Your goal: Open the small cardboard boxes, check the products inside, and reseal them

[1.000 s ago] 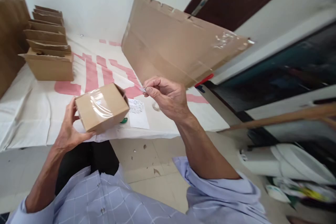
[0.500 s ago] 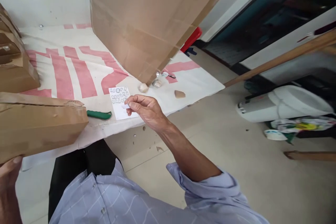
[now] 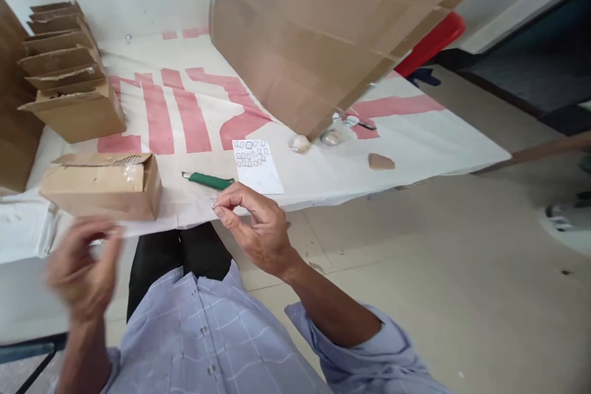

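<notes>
My right hand [image 3: 258, 231] is in front of the table edge, thumb and forefinger pinched together. Something tiny shows at the fingertips, too small to name. Just beyond it lie a green utility knife [image 3: 210, 181] with its tip pointing left and a white sheet [image 3: 263, 178] printed with rows of small outlined shapes. My left hand [image 3: 87, 268], smeared by motion, hovers in front of a small closed carton [image 3: 99, 197]. Its fingers are curved, and I see nothing in them. The carton rests on the cloth-covered table.
Folded-open cartons [image 3: 76, 83] are lined up at the back left. A big taped cardboard box [image 3: 314, 43] stands on the table, with a roll of clear tape [image 3: 331, 137] and a brown scrap [image 3: 381, 162] near its corner. Behind it is a red container [image 3: 429, 46].
My left hand has let go of the small carton, which now sits flat on the table. My right hand has drawn back from the printed sheet toward me. The view has turned left.
</notes>
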A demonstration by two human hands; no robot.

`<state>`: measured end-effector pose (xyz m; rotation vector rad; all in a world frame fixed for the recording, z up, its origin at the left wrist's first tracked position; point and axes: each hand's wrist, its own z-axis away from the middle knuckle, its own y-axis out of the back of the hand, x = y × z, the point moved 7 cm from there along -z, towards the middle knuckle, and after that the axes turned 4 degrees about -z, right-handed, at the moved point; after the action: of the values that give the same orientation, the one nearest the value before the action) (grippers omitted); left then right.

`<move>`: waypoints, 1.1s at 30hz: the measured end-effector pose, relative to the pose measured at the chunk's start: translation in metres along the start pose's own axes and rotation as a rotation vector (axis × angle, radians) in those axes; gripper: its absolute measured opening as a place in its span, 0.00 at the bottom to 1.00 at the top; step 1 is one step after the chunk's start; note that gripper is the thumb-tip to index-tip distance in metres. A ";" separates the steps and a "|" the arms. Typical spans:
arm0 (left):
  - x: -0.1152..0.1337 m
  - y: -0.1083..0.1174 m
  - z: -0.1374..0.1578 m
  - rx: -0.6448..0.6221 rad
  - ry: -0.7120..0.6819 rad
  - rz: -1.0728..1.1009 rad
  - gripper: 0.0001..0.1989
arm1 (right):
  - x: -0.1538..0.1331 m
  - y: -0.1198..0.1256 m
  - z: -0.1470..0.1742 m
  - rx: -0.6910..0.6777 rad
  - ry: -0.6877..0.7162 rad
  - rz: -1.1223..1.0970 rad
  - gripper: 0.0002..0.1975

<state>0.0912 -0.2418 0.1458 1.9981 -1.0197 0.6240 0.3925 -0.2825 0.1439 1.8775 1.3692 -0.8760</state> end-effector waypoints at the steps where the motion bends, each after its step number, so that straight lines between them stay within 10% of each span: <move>1: 0.016 -0.026 0.010 -0.130 0.002 0.156 0.10 | -0.007 -0.008 0.003 -0.015 0.040 0.012 0.09; 3: 0.039 -0.076 0.029 -0.416 0.072 0.459 0.10 | -0.019 -0.019 0.009 -0.041 0.101 0.028 0.09; 7: 0.045 -0.110 0.043 -0.490 0.229 0.788 0.13 | -0.029 -0.030 0.019 -0.096 0.097 0.033 0.08; 33: 0.035 -0.083 0.051 -0.504 0.286 0.955 0.09 | -0.013 -0.052 0.029 -0.231 -0.391 -0.323 0.18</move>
<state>0.1832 -0.2688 0.1064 0.8798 -1.7262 0.9782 0.3356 -0.3005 0.1323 1.2509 1.4691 -1.1201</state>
